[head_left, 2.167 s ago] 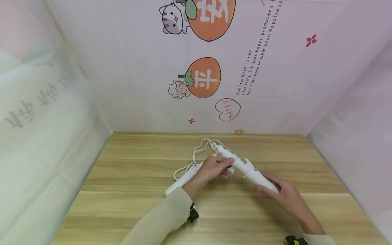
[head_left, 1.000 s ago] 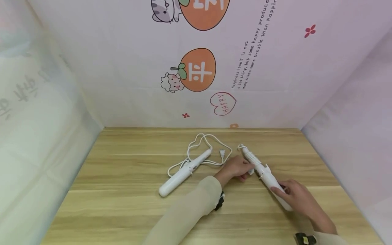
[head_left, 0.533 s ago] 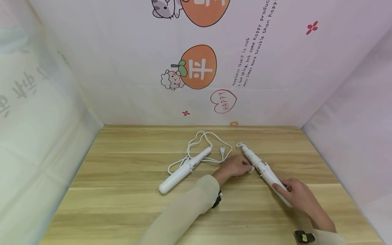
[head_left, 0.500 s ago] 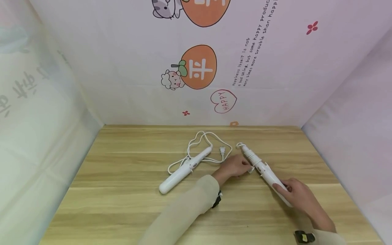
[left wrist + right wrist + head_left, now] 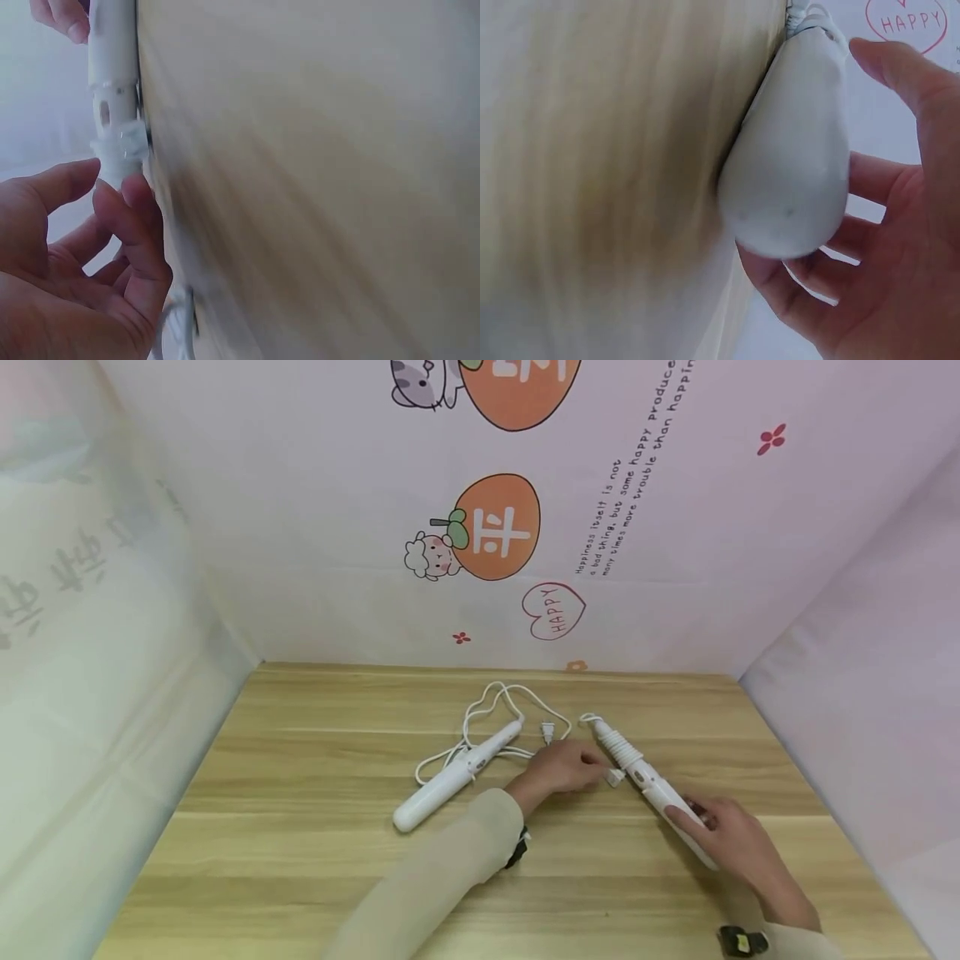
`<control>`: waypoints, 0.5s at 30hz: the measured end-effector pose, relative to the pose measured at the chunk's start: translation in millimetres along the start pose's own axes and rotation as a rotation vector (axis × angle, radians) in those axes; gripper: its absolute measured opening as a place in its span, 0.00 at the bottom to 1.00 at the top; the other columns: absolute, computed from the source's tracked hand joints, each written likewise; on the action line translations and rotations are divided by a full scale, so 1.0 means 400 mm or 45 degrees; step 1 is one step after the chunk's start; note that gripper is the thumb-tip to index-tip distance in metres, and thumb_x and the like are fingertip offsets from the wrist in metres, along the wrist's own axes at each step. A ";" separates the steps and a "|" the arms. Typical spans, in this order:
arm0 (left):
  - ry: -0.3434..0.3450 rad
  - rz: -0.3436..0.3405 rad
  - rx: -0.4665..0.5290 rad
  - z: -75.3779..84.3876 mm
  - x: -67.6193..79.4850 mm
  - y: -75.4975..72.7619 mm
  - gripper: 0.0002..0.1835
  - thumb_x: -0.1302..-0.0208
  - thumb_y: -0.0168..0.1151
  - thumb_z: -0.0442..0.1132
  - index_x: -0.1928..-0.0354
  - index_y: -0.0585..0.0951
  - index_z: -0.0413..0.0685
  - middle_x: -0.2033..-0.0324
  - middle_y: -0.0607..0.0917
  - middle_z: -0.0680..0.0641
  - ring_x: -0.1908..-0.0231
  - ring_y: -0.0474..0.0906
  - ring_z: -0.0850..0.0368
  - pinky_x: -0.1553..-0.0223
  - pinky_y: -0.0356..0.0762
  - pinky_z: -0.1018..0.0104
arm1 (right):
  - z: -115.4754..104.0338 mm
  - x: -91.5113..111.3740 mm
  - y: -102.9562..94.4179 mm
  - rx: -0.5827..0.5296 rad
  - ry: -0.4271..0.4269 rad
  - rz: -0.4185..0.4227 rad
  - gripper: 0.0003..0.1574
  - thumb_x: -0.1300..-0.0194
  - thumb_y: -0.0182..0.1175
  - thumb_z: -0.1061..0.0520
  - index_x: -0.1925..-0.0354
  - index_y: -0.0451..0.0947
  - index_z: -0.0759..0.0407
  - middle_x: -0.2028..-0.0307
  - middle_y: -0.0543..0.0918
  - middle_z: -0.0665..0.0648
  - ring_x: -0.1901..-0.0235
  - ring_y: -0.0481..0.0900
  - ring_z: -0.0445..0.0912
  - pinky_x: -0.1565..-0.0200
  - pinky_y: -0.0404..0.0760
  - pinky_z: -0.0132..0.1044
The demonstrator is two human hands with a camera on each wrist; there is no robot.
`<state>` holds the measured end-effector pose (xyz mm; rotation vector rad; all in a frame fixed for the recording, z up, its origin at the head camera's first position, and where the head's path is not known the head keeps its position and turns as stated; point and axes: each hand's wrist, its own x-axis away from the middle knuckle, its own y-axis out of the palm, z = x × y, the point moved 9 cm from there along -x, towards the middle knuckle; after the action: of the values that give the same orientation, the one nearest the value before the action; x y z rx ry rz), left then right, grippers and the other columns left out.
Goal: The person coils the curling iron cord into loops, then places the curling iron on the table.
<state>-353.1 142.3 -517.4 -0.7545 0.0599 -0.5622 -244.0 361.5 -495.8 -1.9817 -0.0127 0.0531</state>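
Note:
Two long white hair irons lie on the wooden table. The left iron [image 5: 438, 793] has a loose cord with a plug [image 5: 548, 732]. The right iron [image 5: 663, 797] has its cord [image 5: 621, 747] wound round the slim end. My left hand [image 5: 562, 768] is beside those coils, its thumb and fingertips apart in the left wrist view. A second plug [image 5: 133, 141] sits just beyond these fingertips, close to the iron. Round the wide end of the right iron, my right hand [image 5: 731, 839] rests with the thumb on one side and the fingers curved behind, a loose hold.
A pale printed cloth [image 5: 360, 568] stands behind the table's back edge. More cloth hangs at the left [image 5: 112, 693] and right sides. The left iron's loops of cord [image 5: 468, 714] spread over the back middle of the table.
The wound iron has come right and down onto the table, away from the left iron. My left hand has let go of its plug and drawn back slightly left; my right hand has stayed at the wide end.

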 end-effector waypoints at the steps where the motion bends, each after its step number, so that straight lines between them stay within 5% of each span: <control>1: 0.011 0.020 -0.024 -0.013 -0.003 -0.005 0.10 0.26 0.63 0.53 0.59 0.93 0.69 0.73 0.85 0.64 0.76 0.77 0.65 0.73 0.74 0.67 | -0.004 -0.003 -0.001 -0.003 -0.004 0.007 0.38 0.20 0.63 0.37 0.33 0.81 0.68 0.49 0.90 0.68 0.54 0.89 0.58 0.55 0.85 0.56; 7: 0.033 0.064 -0.066 -0.024 0.058 -0.082 0.11 0.26 0.64 0.50 0.50 0.93 0.63 0.60 0.91 0.61 0.64 0.82 0.64 0.61 0.80 0.67 | -0.041 -0.023 -0.007 -0.012 0.005 0.085 0.47 0.19 0.60 0.33 0.24 0.71 0.69 0.31 0.74 0.80 0.34 0.72 0.79 0.39 0.71 0.79; 11: 0.033 0.126 -0.141 -0.023 0.094 -0.129 0.13 0.25 0.66 0.49 0.46 0.92 0.61 0.51 0.92 0.61 0.54 0.84 0.66 0.51 0.81 0.67 | -0.088 -0.039 -0.017 -0.026 -0.039 0.189 0.46 0.21 0.63 0.35 0.24 0.71 0.67 0.29 0.73 0.78 0.33 0.69 0.79 0.39 0.68 0.80; 15: 0.017 0.183 -0.248 -0.035 0.119 -0.166 0.13 0.25 0.65 0.51 0.45 0.92 0.64 0.54 0.91 0.63 0.55 0.84 0.66 0.56 0.81 0.64 | -0.135 -0.056 -0.023 -0.047 -0.106 0.255 0.42 0.22 0.66 0.39 0.28 0.74 0.68 0.29 0.73 0.76 0.32 0.69 0.77 0.39 0.69 0.79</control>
<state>-346.7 70.3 -476.9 -0.9280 0.1817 -0.4282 -264.0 315.0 -465.2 -2.0109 0.1316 0.2664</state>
